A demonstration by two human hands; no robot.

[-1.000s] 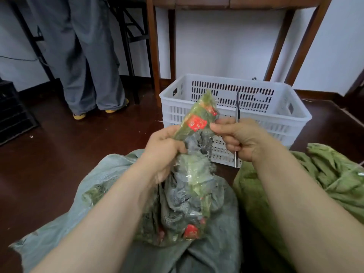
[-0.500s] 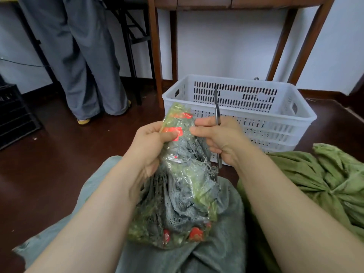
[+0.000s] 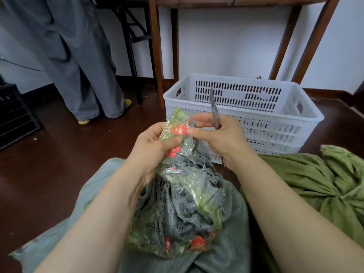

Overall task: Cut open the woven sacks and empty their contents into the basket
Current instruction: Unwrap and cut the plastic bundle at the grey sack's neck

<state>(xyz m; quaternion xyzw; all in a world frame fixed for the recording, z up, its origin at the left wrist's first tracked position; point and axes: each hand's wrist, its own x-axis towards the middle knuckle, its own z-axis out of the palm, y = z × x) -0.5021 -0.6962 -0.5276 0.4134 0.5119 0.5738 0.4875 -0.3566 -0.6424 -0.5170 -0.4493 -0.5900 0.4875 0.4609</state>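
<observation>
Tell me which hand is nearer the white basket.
Right. The right hand, holding a blade, is in front of the basket; the left hand grips the packet further left.

Dark brown floor (image 3: 59, 164) carries a white basket (image 3: 275, 123) by the table legs (image 3: 156, 56), a grey sack (image 3: 94, 200) in front, a green sack (image 3: 315, 178) to its right, a black crate (image 3: 13, 115) far left.
</observation>
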